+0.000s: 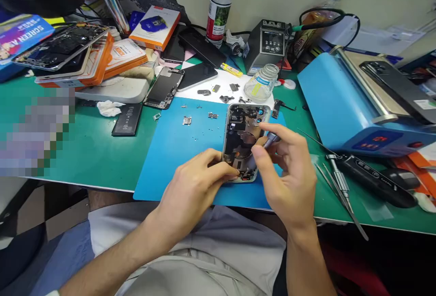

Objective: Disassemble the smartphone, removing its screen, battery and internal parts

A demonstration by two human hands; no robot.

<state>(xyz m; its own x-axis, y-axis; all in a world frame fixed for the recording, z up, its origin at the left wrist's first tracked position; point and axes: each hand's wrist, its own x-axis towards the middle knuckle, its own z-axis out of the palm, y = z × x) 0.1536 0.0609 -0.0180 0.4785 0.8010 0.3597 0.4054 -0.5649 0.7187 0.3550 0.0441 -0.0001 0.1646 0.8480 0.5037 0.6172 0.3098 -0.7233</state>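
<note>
An opened phone body (245,139) stands out on the blue mat (160,164), its dark inner parts and round coil area facing up. My left hand (195,182) grips its lower left edge, thumb and index finger pinched near the bottom end. In my right hand (289,168) is a small grey screwdriver (271,140), held between thumb and fingers over the phone. Its tip is blurred against the phone's lower half. Small metal parts (187,120), a bracket (213,115) and tiny screws lie on the mat to the left.
Behind the mat are a glass jar (261,82), loose phone parts and a removed screen (165,87). A black battery (127,120) lies left. At right are a blue machine (340,105), tweezers (340,191) and a black electric screwdriver (378,180). Stacked boxes (155,27) crowd the back left.
</note>
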